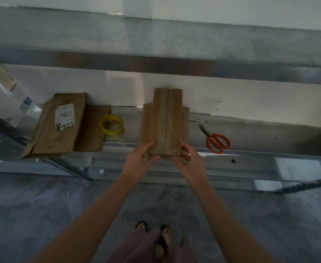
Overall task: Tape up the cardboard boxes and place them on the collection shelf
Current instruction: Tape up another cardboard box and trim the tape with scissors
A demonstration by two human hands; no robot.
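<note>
At far left on the shelf [250,133], flat boxes [55,126], stacked; just right of them, tape [111,124]. Mid-shelf, a box [165,122], flaps folded shut, near end gripped from both sides: left hand [138,160] curled round its left corner, right hand [189,160] round the right, thumbs on top, fingers tucked beneath. Farther right, scissors [215,139], well apart. Looks like squaring up before sealing; next calls for freeing one hand for tape while keeping flaps closed.
</note>
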